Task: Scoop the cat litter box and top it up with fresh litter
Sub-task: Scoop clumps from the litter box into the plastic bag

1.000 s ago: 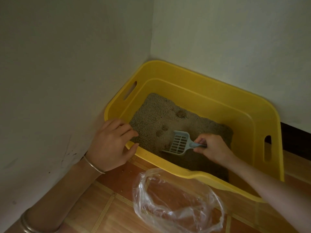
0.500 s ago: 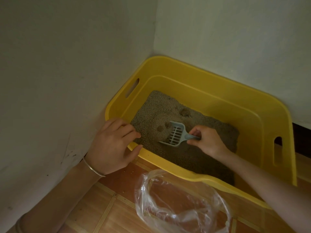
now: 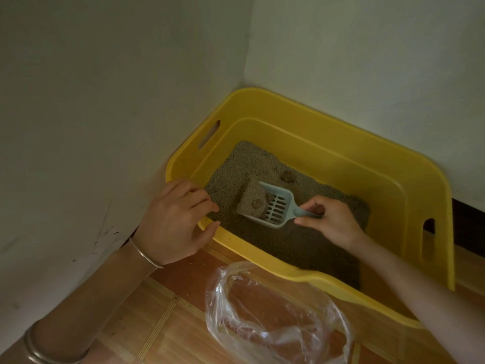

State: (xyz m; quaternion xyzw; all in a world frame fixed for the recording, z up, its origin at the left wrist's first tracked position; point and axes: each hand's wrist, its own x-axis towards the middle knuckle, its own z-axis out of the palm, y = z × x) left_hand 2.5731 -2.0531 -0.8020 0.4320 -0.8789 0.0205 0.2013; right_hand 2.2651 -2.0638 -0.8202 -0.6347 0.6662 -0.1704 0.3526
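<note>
A yellow litter box (image 3: 341, 143) stands in the corner of the room, holding grey-brown litter (image 3: 294, 245). My right hand (image 3: 332, 220) grips the handle of a pale blue slotted scoop (image 3: 278, 207). The scoop is lifted above the litter and carries a heap of litter with a round clump (image 3: 257, 203). Another clump (image 3: 288, 176) lies on the litter behind the scoop. My left hand (image 3: 174, 219) holds the box's near left rim, fingers curled over the edge.
An open clear plastic bag (image 3: 275, 316) lies on the tiled floor (image 3: 157, 319) just in front of the box. White walls (image 3: 105, 101) close in the box on the left and behind. A dark skirting strip (image 3: 468, 224) runs at the right.
The scoop pushed left through the litter, dug under a clump and rose loaded. My left hand stayed on the rim.
</note>
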